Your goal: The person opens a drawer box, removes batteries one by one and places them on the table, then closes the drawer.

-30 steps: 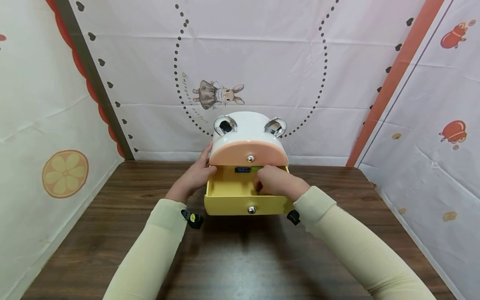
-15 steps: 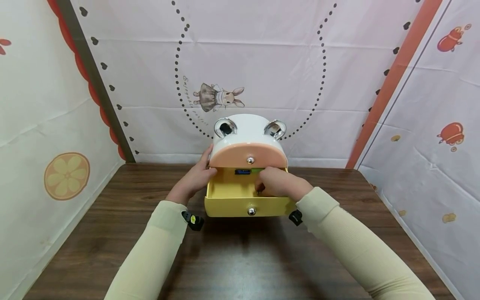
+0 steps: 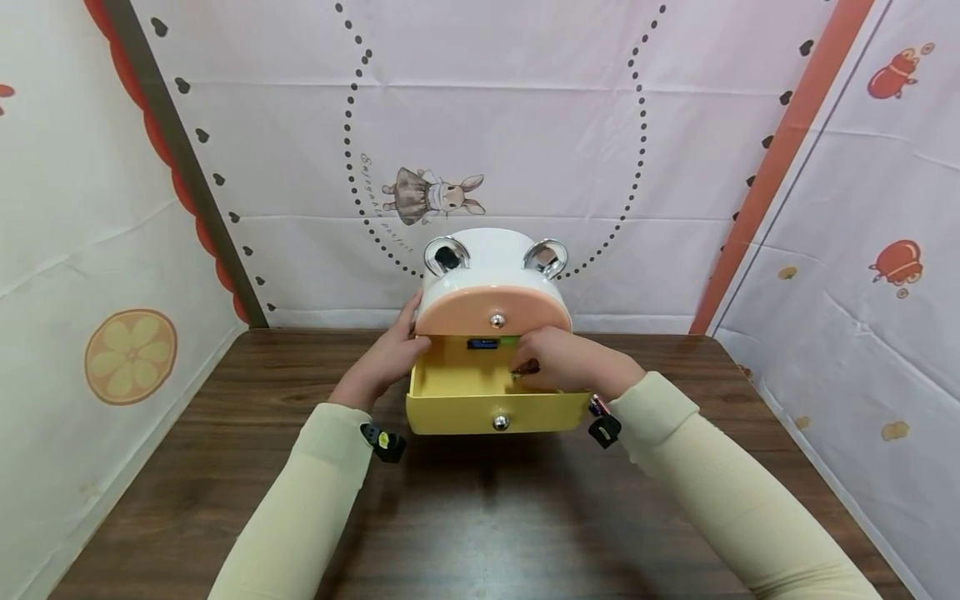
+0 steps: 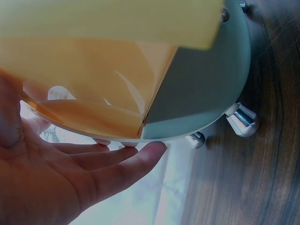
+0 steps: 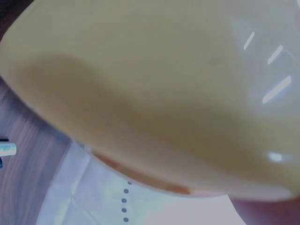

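A frog-shaped drawer box [image 3: 487,246] with a white shell and silver ring eyes stands on the table. Its yellow drawer [image 3: 453,412] is pulled out below a closed orange drawer [image 3: 517,304]. My left hand [image 3: 382,367] holds the box's left side, thumb at the front edge and fingers along the outside wall. Reaching into the drawer's right part, my right hand [image 3: 566,360] pinches a small dark, shiny object [image 3: 529,367], mostly hidden by the fingers. A small dark-blue object [image 3: 482,343] and a green one [image 3: 509,340] lie at the drawer's back.
A green lower drawer front [image 4: 201,89] and silver feet [image 4: 243,121] show in the left wrist view. The wooden table [image 3: 480,517] meets a printed cloth [image 3: 495,125] close behind the box. Yellow drawer surface [image 5: 140,93] fills most of the right wrist view.
My right hand has turned and shifted slightly right within the drawer, and the dark object at its fingertips shows more. My left hand keeps its place on the box.
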{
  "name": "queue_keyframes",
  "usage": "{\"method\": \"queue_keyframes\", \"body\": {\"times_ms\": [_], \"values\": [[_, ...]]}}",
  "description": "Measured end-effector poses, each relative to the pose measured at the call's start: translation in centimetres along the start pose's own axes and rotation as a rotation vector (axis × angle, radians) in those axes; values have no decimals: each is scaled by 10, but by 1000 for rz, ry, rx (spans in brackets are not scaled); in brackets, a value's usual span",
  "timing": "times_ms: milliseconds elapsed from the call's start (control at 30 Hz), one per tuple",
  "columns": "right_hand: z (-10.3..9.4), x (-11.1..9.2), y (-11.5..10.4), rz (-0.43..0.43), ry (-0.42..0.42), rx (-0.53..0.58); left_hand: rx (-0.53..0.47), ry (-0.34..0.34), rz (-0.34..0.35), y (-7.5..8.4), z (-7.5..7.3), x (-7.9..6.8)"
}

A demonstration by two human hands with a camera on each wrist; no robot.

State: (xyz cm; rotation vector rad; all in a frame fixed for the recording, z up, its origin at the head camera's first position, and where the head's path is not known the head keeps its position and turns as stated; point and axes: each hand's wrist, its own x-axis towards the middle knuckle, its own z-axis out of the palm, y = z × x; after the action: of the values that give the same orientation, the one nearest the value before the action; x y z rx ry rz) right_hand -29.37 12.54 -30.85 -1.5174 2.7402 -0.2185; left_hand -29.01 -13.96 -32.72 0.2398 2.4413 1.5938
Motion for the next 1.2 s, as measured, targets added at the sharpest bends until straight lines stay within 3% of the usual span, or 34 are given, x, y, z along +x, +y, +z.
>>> {"method": "queue_keyframes", "body": {"times_ms": [400, 1200], "values": [[-13, -17, 4, 131, 0, 188, -10, -2, -4, -3, -1, 0], [-24, -48, 20, 247, 86, 440, 3, 2, 0, 0, 0, 0]]}}
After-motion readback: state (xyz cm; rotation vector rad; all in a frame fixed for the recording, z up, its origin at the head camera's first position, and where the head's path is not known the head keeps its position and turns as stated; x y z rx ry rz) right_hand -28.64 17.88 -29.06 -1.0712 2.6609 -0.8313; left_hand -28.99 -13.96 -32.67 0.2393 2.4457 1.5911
